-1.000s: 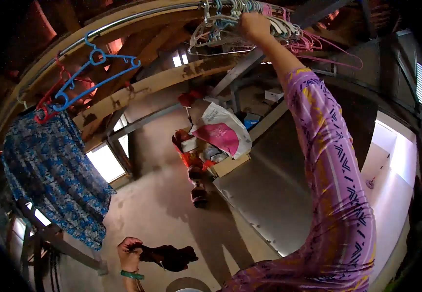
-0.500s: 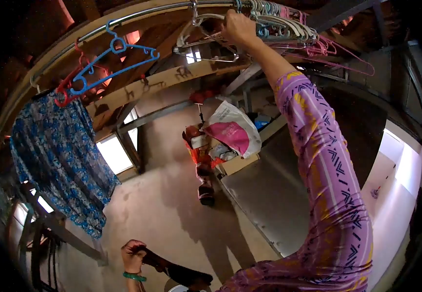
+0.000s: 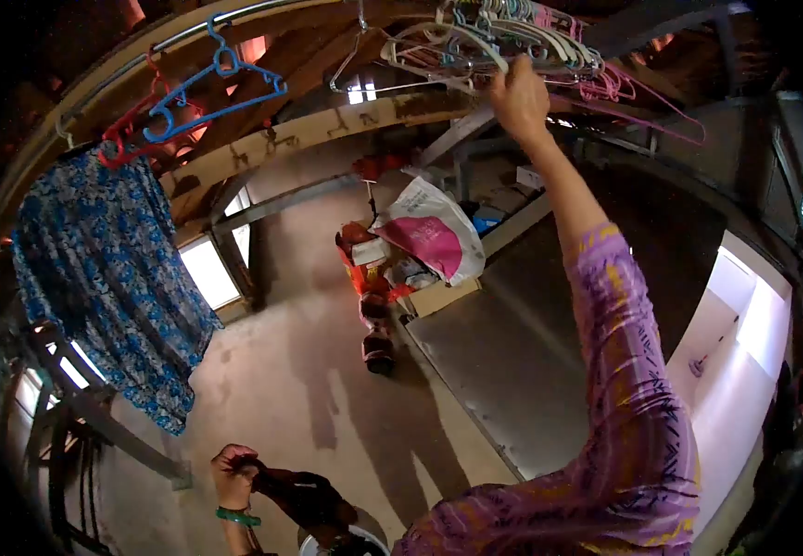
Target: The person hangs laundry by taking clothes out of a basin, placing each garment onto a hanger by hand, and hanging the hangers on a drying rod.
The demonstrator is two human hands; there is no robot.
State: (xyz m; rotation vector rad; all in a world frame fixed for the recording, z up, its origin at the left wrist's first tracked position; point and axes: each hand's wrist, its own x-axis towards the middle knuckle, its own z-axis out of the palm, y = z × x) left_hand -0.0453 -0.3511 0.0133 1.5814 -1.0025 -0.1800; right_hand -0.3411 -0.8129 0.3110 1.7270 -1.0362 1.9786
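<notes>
My right hand point(image 3: 520, 100), raised in a purple patterned sleeve, is closed around the end of a pale hanger point(image 3: 475, 42) in the crowded bunch near the rail. Several other hangers point(image 3: 550, 44), white, green and pink, hang behind and to the right of it. Low in the view, my left hand point(image 3: 234, 477), with a green bangle at the wrist, grips a dark piece of cloth point(image 3: 304, 496). The cloth droops over a white bucket point(image 3: 373, 536), which is only partly visible at the bottom edge.
A blue hanger point(image 3: 221, 95), a red hanger point(image 3: 137, 120) and a blue floral cloth point(image 3: 114, 278) hang at the left. A thin wire hanger point(image 3: 346, 69) hangs apart. Below stand a box point(image 3: 443, 296) with a white-and-pink bag point(image 3: 434, 232) and a dark flat surface point(image 3: 512, 361).
My right hand has moved from the rail down and to the right, drawing a pale hanger along. A thin wire hanger now hangs separate on the left. My left hand still holds the dark cloth.
</notes>
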